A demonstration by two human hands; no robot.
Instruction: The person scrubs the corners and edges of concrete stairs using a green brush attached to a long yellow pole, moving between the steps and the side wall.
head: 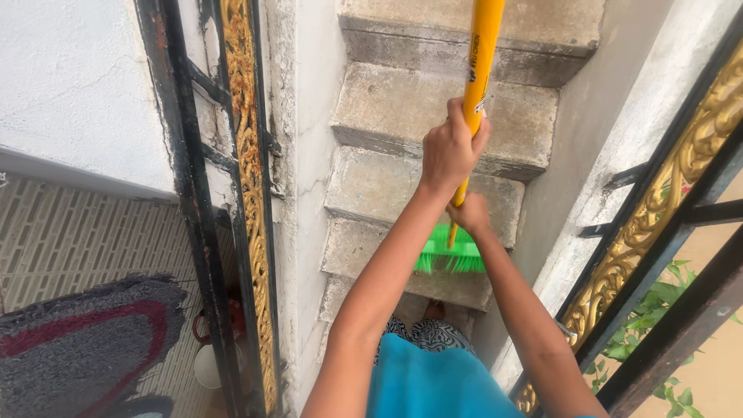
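Glossy yellow broom handle (480,54), rough concrete steps (402,116)

Dark printed label (474,68) — lengthwise on the yellow broom handle (484,39), above the grip

Soft, even daylight; shadows faint — edges perhaps slightly warped.

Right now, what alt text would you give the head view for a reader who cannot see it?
Seen from above, a person grips a yellow broom handle with both hands, left hand higher and right hand lower, its green bristles resting on a worn concrete step. Black and gold railings flank the narrow stairs, with a grey and red mat below left.
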